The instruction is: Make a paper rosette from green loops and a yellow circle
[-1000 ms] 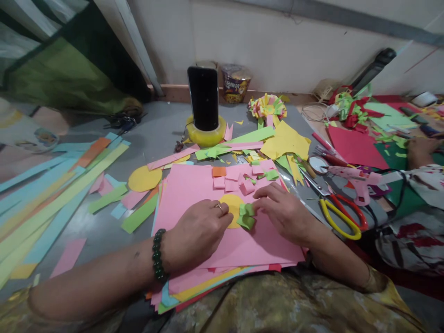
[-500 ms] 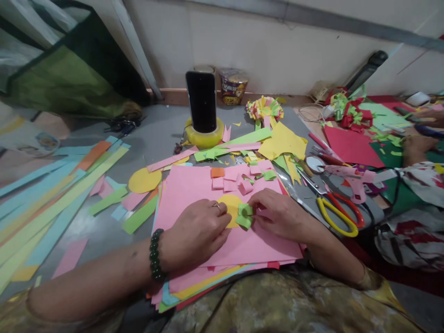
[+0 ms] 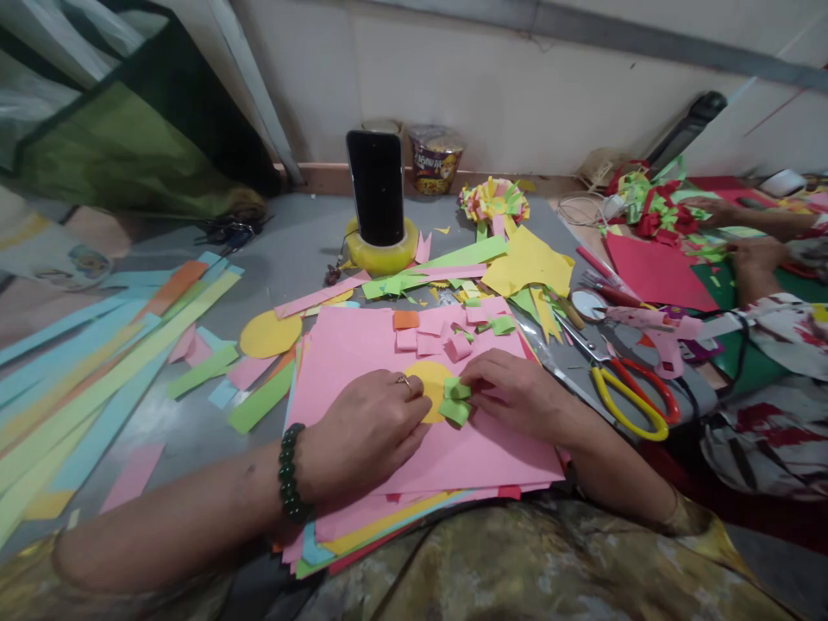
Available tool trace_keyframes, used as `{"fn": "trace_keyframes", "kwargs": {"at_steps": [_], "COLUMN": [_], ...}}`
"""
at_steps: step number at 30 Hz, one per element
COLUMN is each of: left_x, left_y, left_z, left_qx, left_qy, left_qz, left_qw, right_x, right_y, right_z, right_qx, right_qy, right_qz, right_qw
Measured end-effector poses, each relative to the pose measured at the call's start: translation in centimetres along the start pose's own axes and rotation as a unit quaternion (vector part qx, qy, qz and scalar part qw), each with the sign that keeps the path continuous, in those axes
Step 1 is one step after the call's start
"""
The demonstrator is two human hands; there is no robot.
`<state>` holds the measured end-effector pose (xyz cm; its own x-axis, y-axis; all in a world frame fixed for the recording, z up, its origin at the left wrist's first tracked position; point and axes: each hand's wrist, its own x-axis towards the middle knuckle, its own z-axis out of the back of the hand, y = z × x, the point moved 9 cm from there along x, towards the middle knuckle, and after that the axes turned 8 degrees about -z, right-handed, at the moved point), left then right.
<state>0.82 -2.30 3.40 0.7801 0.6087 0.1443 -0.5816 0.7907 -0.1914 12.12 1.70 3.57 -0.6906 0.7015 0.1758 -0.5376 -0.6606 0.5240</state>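
The yellow disc (image 3: 435, 384) and green pieces (image 3: 455, 408) were matt paper, as was the smooth pink sheet (image 3: 349, 349). The scissors (image 3: 606, 355) combined shiny metal blades (image 3: 586, 342) with smooth plastic handles (image 3: 599, 390); the tape roll (image 3: 381, 258) was glossy plastic, the phone screen (image 3: 376, 190) glossy, the bead bracelet (image 3: 291, 474) polished.

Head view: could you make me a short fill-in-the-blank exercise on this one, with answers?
The left hand partly covers a ____ paper circle.
By the right hand, at the circle's right edge, are folded paper pieces coloured ____.
The beaded bracelet is on the ____ wrist.
The sheet directly beneath the circle is ____.

Missing words: yellow; green; left; pink.
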Motion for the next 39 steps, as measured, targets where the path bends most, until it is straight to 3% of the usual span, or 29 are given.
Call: {"fn": "trace_keyframes", "kwargs": {"at_steps": [9,15,32,39], "left_x": [0.1,0.0,-0.1,-0.4], "left_y": [0.0,0.0,-0.6,-1.8], "left_z": [0.1,0.0,0.3,0.5], "left_qx": [-0.003,-0.001,0.024,0.078], "left_qy": [0.008,0.01,-0.008,0.007], "left_qz": [0.001,0.0,-0.024,-0.115], "left_qw": [1.0,1.0,0.999,0.99], "right_x": [0.2,0.1,0.3,-0.3], "right_y": [-0.5,-0.4,1.3,0.8], "right_z": [0.4,0.1,0.6,0.3], "right_qx": [0.094,0.06,0.027,0.038], "right_qy": [0.036,0.014,0.048,0.04], "right_qz": [-0.024,0.031,0.03,0.011], "right_qw": [0.995,0.998,0.998,0.998]}}
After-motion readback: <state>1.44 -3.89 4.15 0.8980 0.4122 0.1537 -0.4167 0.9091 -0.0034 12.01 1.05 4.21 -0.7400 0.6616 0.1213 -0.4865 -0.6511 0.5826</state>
